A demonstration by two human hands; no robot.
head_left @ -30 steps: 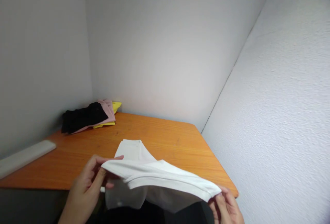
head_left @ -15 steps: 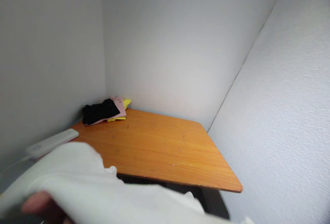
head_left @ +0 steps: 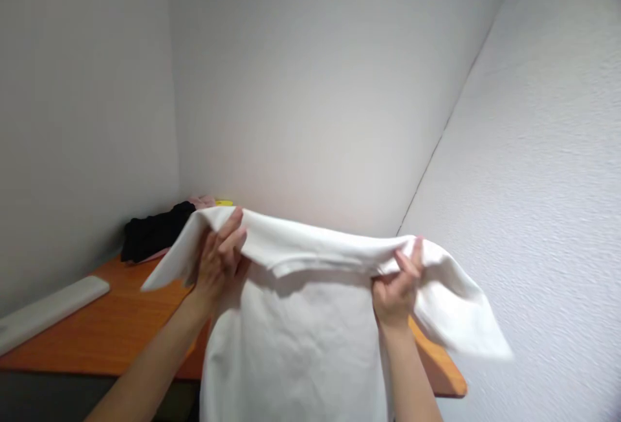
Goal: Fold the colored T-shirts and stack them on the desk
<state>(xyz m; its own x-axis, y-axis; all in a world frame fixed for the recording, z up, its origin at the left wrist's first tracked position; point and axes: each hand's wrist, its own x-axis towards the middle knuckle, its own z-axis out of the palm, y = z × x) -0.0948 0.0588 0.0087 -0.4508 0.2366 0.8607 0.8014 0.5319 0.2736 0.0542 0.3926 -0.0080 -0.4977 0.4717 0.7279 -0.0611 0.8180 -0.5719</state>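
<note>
Hands, left (head_left: 220, 260) and right (head_left: 398, 283), closed on white garment (head_left: 301, 325), held up.

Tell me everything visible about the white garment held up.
The white garment is plain, soft-looking cloth, seemingly a shirt, no print visible. It hangs in the air before the wooden table, spread wide. The left hand and right hand each grip its top edge, which folds over between them. Sleeve-like flaps droop outward at both sides; the lightly creased body hangs past the picture's bottom edge.

White walls (head_left: 315, 85), orange wooden table (head_left: 97, 338)
</note>
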